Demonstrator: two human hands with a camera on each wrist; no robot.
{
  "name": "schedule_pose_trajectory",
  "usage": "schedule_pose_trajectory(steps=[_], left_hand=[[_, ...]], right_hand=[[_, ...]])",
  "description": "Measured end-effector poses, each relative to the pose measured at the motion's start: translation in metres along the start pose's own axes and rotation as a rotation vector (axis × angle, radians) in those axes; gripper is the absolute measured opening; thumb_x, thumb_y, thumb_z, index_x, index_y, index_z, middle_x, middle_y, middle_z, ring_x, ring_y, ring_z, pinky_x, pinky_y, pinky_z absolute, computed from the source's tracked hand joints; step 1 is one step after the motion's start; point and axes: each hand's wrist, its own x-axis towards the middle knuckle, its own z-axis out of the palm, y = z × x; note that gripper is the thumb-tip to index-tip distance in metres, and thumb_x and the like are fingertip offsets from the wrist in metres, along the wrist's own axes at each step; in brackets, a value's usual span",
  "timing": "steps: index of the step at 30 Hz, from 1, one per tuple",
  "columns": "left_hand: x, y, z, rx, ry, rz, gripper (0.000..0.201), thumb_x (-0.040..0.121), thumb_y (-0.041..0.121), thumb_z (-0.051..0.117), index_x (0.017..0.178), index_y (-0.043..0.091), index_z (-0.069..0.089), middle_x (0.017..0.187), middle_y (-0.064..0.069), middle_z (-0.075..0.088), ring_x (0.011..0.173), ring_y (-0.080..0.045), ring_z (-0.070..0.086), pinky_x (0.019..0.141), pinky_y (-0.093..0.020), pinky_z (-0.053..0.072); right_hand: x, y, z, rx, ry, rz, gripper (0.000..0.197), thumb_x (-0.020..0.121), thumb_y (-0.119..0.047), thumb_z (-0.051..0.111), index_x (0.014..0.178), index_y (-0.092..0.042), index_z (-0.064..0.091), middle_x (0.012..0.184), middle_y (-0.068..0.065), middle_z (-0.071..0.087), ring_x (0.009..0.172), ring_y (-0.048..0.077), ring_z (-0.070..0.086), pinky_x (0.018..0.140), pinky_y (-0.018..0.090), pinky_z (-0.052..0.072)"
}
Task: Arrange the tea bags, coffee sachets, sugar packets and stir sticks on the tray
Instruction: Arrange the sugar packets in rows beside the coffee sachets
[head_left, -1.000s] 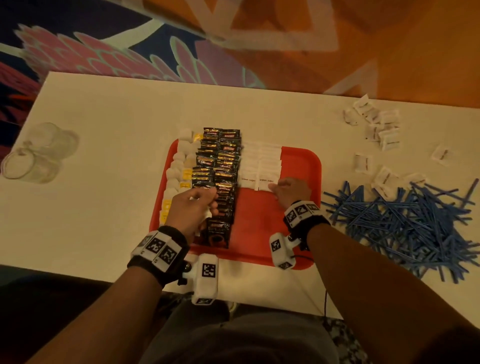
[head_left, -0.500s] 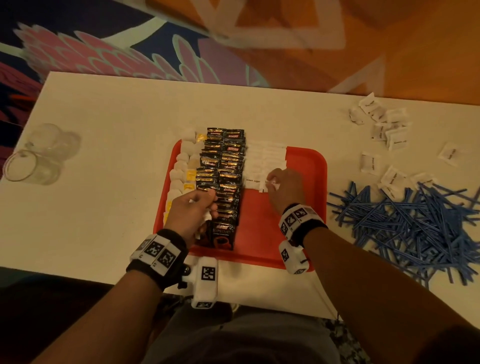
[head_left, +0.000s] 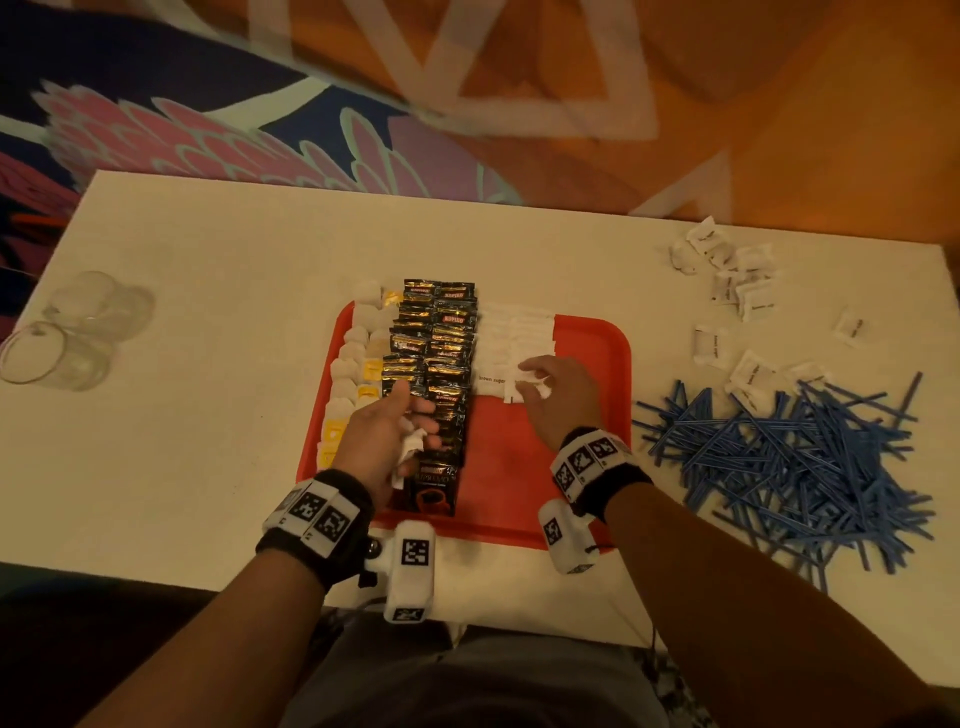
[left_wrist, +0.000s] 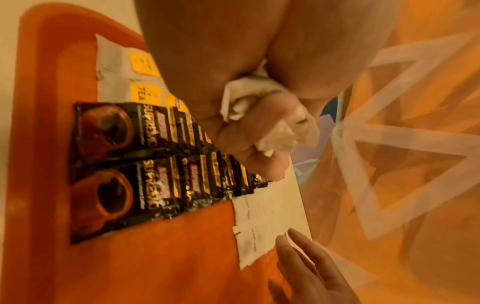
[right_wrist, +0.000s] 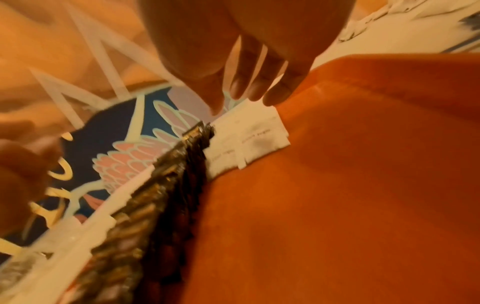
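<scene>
on the tray (head_left: 597, 338), right hand (head_left: 561, 395) presses flat fingers on the newest sugar packet (head_left: 519, 387) to seat it in its row. left hand (head_left: 384, 436) clamps spare packets (left_wrist: 259, 115) as feed stock. stir sticks (head_left: 789, 467) lie loose at the surface's right edge.

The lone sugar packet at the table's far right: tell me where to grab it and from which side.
Pinch the lone packet by its short edges, coming straight down from above. It lies flat on the table, apart from the other loose packets and the stir sticks, so nothing crowds either side. A slight pillow shape gives fingertips purchase.
</scene>
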Motion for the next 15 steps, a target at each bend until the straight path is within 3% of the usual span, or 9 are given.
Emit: schedule_pose_trajectory(steps=[2,5,8,11,15], left_hand=[[-0.002,0.004,0.012,-0.048,-0.044,-0.006,0.049,0.104,0.047,0.038,0.099,0.005,0.063,0.073,-0.009,0.064,0.049,-0.013,0.059,0.03,-0.017,0.031],[-0.005,0.01,0.031,-0.108,-0.106,-0.014,0.051,0.105,0.046,0.037,0.098,0.002,0.062,0.07,-0.013,0.064,0.049,-0.018,0.062,0.03,-0.016,0.029],[-0.012,0.016,0.048,-0.09,-0.179,0.017,0.051,0.106,0.045,0.034,0.098,0.002,0.061,0.067,-0.014,0.064,0.041,-0.017,0.056,0.03,-0.015,0.027],[-0.02,0.022,0.065,-0.055,-0.222,0.036,0.05,0.106,0.044,0.034,0.096,0.003,0.061,0.064,-0.011,0.06,0.031,-0.011,0.042,0.029,-0.016,0.026],[-0.03,0.028,0.083,-0.01,-0.289,0.029,0.046,0.105,0.045,0.037,0.092,0.009,0.061,0.067,-0.009,0.058,0.035,-0.011,0.042,0.028,-0.016,0.026]], right_hand=[[-0.01,-0.012,-0.009,0.106,-0.004,-0.019,0.013,0.086,-0.018,0.069,0.094,-0.028,0.068,0.094,-0.006,0.063,0.086,0.007,0.057,0.083,0.027,0.048],[-0.026,-0.027,-0.022,0.205,-0.057,-0.075,0.021,0.081,-0.016,0.075,0.082,-0.035,0.066,0.084,-0.013,0.066,0.08,0.004,0.061,0.075,0.022,0.05],[-0.043,-0.044,-0.041,0.263,-0.175,-0.14,0.018,0.075,-0.019,0.082,0.085,-0.029,0.071,0.087,-0.014,0.068,0.078,0.0,0.061,0.072,0.013,0.048],[-0.055,-0.053,-0.062,0.214,-0.279,-0.252,0.026,0.071,-0.019,0.086,0.093,-0.026,0.073,0.098,-0.006,0.068,0.087,0.005,0.06,0.076,0.016,0.047],[-0.064,-0.056,-0.081,0.146,-0.249,-0.335,0.018,0.075,-0.012,0.081,0.09,-0.021,0.078,0.092,0.001,0.069,0.084,0.009,0.059,0.074,0.012,0.043]])
